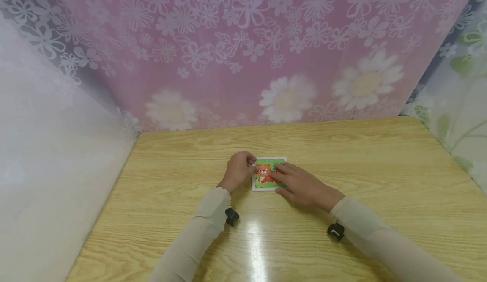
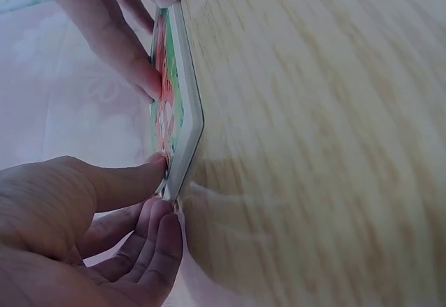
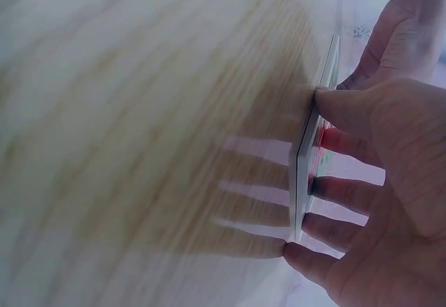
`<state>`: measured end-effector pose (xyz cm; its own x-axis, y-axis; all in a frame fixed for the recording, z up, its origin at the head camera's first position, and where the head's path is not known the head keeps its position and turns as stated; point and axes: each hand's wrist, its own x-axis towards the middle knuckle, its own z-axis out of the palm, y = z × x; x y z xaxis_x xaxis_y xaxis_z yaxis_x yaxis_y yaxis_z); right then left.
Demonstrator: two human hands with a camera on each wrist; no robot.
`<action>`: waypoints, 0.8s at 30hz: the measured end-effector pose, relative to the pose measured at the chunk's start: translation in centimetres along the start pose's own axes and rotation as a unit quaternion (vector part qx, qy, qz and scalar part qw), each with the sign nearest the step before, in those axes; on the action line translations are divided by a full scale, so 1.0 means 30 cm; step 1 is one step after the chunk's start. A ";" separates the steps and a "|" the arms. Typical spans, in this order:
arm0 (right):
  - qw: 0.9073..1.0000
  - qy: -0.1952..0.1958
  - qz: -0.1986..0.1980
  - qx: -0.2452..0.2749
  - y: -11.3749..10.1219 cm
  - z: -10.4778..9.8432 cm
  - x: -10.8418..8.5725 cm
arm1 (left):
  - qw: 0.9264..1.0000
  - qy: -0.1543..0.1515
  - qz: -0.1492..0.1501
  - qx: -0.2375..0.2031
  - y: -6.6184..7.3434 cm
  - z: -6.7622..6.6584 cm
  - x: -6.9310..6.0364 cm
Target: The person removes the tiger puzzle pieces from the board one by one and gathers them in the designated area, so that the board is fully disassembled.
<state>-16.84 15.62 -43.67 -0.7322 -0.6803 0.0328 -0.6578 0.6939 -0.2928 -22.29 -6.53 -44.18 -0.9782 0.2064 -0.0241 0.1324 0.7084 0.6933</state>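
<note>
A square picture board (image 1: 265, 179) with a white border lies flat on the wooden table, showing an orange tiger on green. At its left edge, my left hand (image 1: 237, 171) pinches it, with the thumb on the rim and the other fingers curled below, as the left wrist view shows. Spread across the right side of the board are the fairly straight fingers of my right hand (image 1: 306, 187); they cover part of the tiger. In the right wrist view, the thumb of that hand (image 3: 411, 175) touches the near rim of the board (image 3: 298, 182), whose edge shows a dark seam.
The wood-grain table (image 1: 182, 163) extends around both hands. Behind it hangs a pink flowered backdrop (image 1: 220, 83); a pale panel (image 1: 49, 146) stands at the left and a leafy one (image 1: 460, 96) at the right. Both wrists wear small black devices (image 1: 232, 217).
</note>
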 end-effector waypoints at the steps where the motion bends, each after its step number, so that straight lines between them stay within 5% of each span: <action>1: 1.000 0.000 -0.001 -0.001 0.001 0.000 0.001 | 1.000 0.000 -0.001 0.000 0.002 -0.001 -0.001; 24: 1.000 -0.008 0.002 -0.002 0.007 0.000 0.006 | 1.000 0.023 0.006 -0.001 0.009 0.008 -0.014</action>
<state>-17.10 15.63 -43.72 -0.7322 -0.6809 0.0163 -0.6554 0.6978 -0.2892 -21.80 -6.26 -44.17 -0.9829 0.1835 0.0167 0.1434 0.7051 0.6944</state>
